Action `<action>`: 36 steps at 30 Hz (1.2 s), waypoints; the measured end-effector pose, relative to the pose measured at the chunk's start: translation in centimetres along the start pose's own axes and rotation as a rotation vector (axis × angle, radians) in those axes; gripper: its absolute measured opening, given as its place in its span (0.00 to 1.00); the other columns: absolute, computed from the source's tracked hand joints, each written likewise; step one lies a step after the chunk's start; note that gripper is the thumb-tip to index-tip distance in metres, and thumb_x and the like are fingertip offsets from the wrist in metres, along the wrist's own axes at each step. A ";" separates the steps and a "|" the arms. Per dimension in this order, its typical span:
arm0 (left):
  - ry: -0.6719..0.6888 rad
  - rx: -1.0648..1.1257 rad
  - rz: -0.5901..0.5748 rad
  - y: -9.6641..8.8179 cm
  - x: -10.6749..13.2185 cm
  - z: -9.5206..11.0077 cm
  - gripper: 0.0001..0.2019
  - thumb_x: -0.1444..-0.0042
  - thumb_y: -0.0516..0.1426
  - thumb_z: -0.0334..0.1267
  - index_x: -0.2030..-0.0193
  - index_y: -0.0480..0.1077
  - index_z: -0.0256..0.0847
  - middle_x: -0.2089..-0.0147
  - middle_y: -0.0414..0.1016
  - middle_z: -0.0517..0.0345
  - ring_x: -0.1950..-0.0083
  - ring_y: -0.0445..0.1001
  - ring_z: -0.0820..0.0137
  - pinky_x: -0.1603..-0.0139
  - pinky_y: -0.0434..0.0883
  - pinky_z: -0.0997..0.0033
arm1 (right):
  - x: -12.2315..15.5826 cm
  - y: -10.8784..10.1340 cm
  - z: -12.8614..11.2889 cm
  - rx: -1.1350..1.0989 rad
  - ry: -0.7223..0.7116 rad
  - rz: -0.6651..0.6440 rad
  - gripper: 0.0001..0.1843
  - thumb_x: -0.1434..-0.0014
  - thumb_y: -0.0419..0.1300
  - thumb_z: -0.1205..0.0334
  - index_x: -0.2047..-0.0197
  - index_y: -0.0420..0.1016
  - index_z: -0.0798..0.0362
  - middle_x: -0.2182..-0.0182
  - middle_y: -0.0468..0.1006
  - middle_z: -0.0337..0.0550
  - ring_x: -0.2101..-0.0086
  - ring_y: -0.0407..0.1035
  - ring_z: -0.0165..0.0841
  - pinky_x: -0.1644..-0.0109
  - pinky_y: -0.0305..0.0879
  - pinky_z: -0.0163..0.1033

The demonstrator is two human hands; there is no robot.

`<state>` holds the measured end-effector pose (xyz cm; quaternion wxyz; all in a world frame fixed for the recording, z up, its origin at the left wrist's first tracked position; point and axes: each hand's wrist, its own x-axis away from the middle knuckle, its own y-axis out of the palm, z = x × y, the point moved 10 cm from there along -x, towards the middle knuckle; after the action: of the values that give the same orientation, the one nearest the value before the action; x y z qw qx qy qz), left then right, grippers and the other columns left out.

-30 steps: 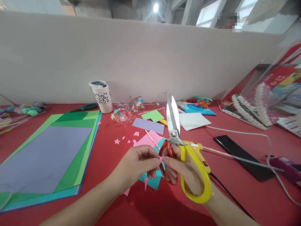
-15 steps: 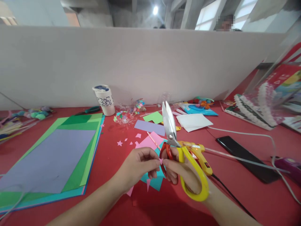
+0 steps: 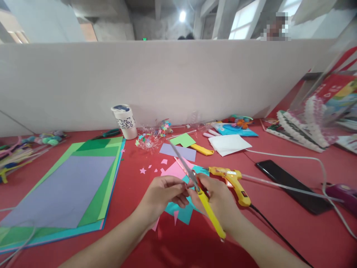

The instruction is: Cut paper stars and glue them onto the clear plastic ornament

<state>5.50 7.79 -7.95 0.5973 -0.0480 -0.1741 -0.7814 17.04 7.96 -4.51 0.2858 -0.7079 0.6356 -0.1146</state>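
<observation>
My right hand is wrapped round the yellow and red handles of a pair of scissors, whose blades point up and to the left, seen edge-on. My left hand is pinched shut right beside the scissors' pivot, on a tiny pink scrap that I can barely make out. Both hands hover above cut pieces of teal paper and pink paper on the red table.
A yellow glue gun with a black cord lies just right of my hands. A stack of coloured sheets lies left, a cup and paper stars behind, a black phone right. A white partition closes the back.
The scissors have turned in my right hand from broadside and upright to edge-on, tilted left. Both hands stay together. The view has dropped slightly.
</observation>
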 end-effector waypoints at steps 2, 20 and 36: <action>0.003 0.015 0.014 -0.3 0.0 0.0 0.09 0.56 0.63 0.40 0.74 0.74 0.34 0.77 0.75 0.57 0.78 0.72 0.74 0.74 0.69 0.75 | -0.2 -0.3 0.2 -0.027 0.027 0.019 0.03 0.51 0.54 0.61 0.73 0.64 0.50 0.81 0.67 0.36 0.79 0.60 0.31 0.75 0.57 0.34; 0.015 -0.155 -0.022 -0.1 -0.5 0.0 0.05 0.59 0.60 0.36 0.76 0.71 0.37 0.80 0.72 0.61 0.80 0.71 0.74 0.76 0.69 0.74 | -0.2 1.5 0.9 -0.148 0.329 -0.293 0.17 0.51 0.52 0.61 0.88 0.53 0.50 0.91 0.60 0.34 0.86 0.59 0.26 0.79 0.58 0.31; 0.207 -0.260 0.405 -11.2 2.2 2.3 0.06 0.59 0.60 0.37 0.80 0.69 0.39 0.85 0.66 0.66 0.81 0.64 0.77 0.77 0.62 0.77 | -0.8 2.2 2.1 0.445 0.109 -0.315 0.14 0.44 0.55 0.56 0.58 0.74 0.52 0.68 0.81 0.49 0.69 0.74 0.45 0.71 0.55 0.38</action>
<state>-6.03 9.06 -7.58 0.7449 -0.0782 0.0030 -0.6626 16.18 9.24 -7.31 0.3782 -0.7106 0.4913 -0.3325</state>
